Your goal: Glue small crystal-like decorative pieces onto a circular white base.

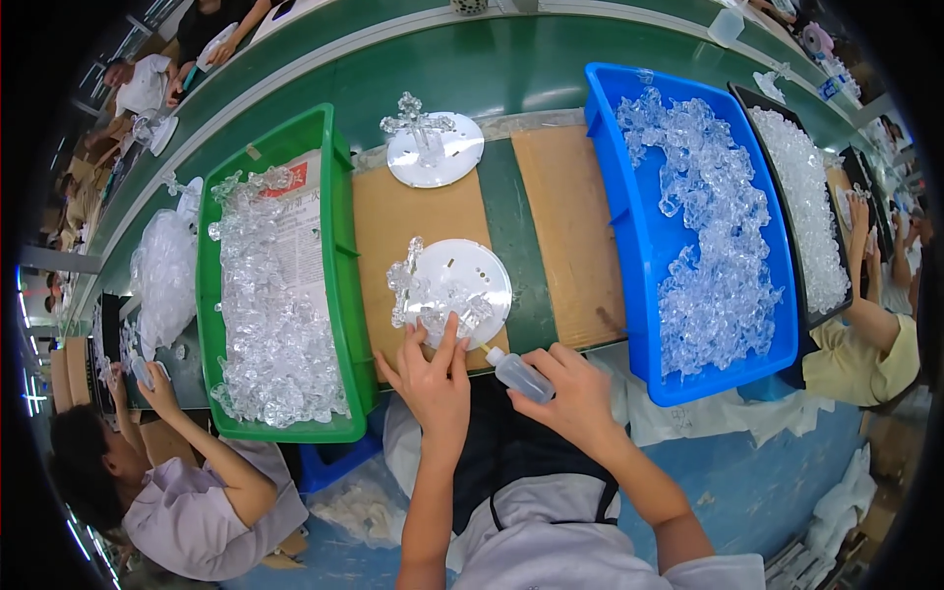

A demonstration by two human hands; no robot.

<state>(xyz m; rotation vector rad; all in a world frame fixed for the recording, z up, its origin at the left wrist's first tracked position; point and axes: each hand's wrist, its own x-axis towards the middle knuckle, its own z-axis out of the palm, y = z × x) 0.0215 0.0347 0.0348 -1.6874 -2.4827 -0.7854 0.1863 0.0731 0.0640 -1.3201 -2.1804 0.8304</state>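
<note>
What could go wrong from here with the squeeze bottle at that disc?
1. The squeeze bottle in the right hand has its nozzle at the edge of the white disc; too hard a squeeze might spill liquid onto the cardboard mat.
2. The left hand steadies the disc with fingertips only, so the clear crystal pieces on it could shift.
3. The disc lies near the table edge and might slide off.

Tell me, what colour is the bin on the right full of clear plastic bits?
The bin is bright blue, seen in the head view.
</note>
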